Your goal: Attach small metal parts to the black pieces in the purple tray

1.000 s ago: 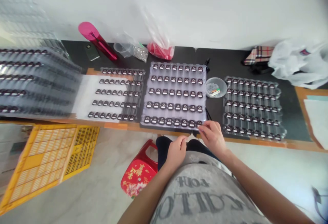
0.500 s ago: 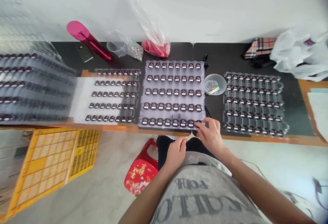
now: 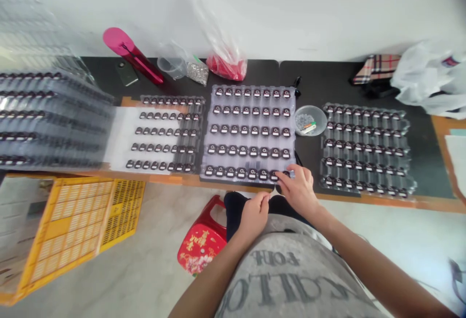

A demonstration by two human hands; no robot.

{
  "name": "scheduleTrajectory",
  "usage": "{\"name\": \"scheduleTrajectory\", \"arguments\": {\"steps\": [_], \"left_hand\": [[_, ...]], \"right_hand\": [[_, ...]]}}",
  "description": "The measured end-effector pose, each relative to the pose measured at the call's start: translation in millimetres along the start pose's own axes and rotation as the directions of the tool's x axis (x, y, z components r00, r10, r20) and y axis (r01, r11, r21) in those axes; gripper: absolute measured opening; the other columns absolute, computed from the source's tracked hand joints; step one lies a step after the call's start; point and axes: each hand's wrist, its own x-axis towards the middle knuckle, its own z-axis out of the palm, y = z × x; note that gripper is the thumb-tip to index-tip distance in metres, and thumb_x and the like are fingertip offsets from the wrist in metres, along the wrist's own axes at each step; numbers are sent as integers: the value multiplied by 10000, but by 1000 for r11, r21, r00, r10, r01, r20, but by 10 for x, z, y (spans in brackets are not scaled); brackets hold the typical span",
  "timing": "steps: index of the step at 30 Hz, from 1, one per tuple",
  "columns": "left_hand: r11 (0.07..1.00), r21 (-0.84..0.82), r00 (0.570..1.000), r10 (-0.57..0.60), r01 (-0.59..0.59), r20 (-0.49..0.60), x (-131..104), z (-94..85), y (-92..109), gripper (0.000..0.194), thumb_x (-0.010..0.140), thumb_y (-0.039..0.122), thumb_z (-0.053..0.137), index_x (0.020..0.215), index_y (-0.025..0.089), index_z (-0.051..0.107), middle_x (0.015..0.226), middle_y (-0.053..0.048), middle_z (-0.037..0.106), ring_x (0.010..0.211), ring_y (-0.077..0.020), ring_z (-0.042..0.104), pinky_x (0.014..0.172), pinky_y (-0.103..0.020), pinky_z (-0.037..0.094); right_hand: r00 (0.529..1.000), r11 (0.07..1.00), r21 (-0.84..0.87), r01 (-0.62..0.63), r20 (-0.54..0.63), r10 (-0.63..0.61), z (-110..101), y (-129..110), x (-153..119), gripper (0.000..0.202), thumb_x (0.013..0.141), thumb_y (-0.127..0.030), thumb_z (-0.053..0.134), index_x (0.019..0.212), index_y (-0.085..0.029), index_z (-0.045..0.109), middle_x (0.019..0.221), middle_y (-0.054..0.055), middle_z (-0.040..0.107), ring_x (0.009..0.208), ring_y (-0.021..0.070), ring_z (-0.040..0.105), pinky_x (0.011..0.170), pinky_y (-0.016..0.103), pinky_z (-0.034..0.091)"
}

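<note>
Five rows of small black parts (image 3: 252, 173) fill the middle tray (image 3: 247, 141) on the desk (image 3: 309, 155). The right hand (image 3: 299, 189) has its fingertips on parts at the near right corner; whether it grips one, I cannot tell. The left hand (image 3: 255, 212), fingers curled, pinches a white piece (image 3: 274, 192) just off the desk's near edge.

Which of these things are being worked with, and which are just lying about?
In use, it seems:
- middle tray, dark parts; right hand at the front row
- pale piece in left hand
- perhaps the side tray and bowl

Apparently lying about:
- phone
- checked cloth
- white bag
- red stool
</note>
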Motion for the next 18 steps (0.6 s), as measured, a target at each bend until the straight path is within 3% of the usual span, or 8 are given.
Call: {"name": "scheduleTrajectory", "arguments": {"steps": [18], "left_hand": [[1000, 0, 1000, 17, -17, -23, 13, 20, -24, 275, 882, 294, 351, 933, 195, 602, 806, -23, 663, 698, -125, 575, 663, -216, 406]], "right_hand": [[999, 999, -25, 40, -18, -40, 26, 17, -25, 254, 839, -271, 499, 1061, -294, 620, 1103, 88, 443, 1000, 261, 361, 831, 403, 352]]}}
